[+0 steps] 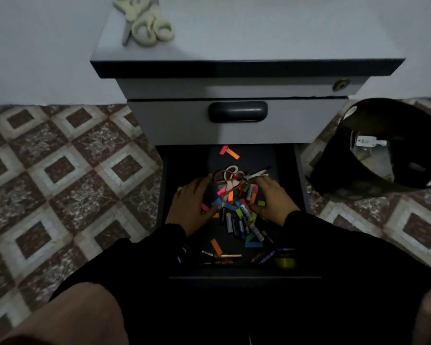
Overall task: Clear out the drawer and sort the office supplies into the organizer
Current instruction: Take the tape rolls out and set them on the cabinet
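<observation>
The bottom drawer (288, 170) of a grey cabinet stands pulled out, dark inside. A heap of coloured paper strips (234, 202), several batteries (230, 224) and scissors with red and cream handles (230, 176) lies in its middle. My left hand (193, 204) rests flat on the left side of the heap, fingers spread. On the right side my right hand (271, 200) cups the heap, fingers bent over strips; whether it holds anything is unclear. More batteries (230, 255) and a roll of tape (285, 261) lie near the drawer front.
Two pairs of cream-handled scissors (144, 23) lie on the cabinet top (259, 36). The upper drawer with its black handle (238, 112) is closed. A black bin (383, 150) with scraps inside stands right of the cabinet on the patterned tile floor (60, 170).
</observation>
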